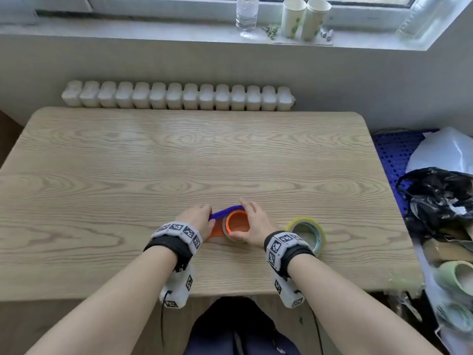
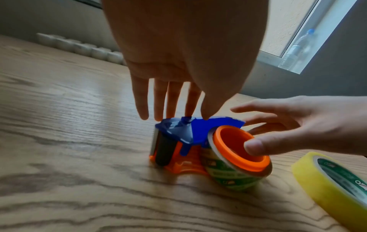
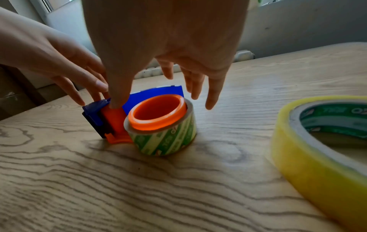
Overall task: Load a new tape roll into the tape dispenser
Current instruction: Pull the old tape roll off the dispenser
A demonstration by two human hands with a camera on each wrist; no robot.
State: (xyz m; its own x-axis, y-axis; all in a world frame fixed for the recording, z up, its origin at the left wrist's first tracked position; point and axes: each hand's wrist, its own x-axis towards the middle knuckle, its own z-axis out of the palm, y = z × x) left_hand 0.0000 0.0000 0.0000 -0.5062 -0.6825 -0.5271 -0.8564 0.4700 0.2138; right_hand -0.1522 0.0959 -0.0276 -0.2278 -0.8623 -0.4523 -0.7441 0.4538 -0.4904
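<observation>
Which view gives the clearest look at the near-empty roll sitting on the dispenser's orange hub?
The right wrist view: the roll shows its whole green-printed side and the hub above it, unobstructed. In the left wrist view it is tilted, with a thumb across the hub. From the head view, little of it shows between the hands.

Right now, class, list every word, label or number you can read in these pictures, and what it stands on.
"OZ": inside the yellow tape roll, cut off; rest blurred.
Green print on the loaded roll: unreadable.
Wristband squares: coded patterns, no words.
</observation>
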